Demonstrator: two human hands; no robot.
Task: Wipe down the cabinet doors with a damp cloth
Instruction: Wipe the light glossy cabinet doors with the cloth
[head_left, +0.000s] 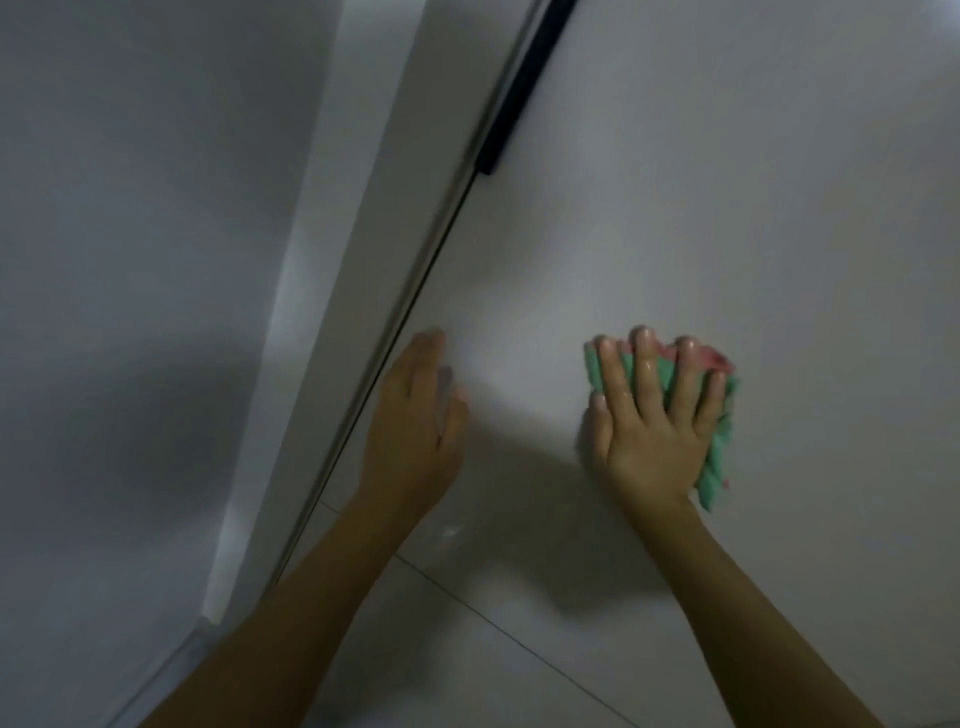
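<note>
The right hand (655, 415) is pressing a green and pink cloth (719, 415) flat on the white cabinet door (701, 218), with its fingers spread wide over the cloth. The left hand (415, 415) is lying flat on the same door, fingers straight and close together, beside the door's edge. A black handle (524, 85) is sitting higher up on the door.

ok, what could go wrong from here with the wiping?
1. The cloth is bunched under the right hand, so it may slip out or wipe only a narrow strip of the door.
2. The left hand lies next to the gap at the door's edge; its fingers could get pinched if the door shifts.
</note>
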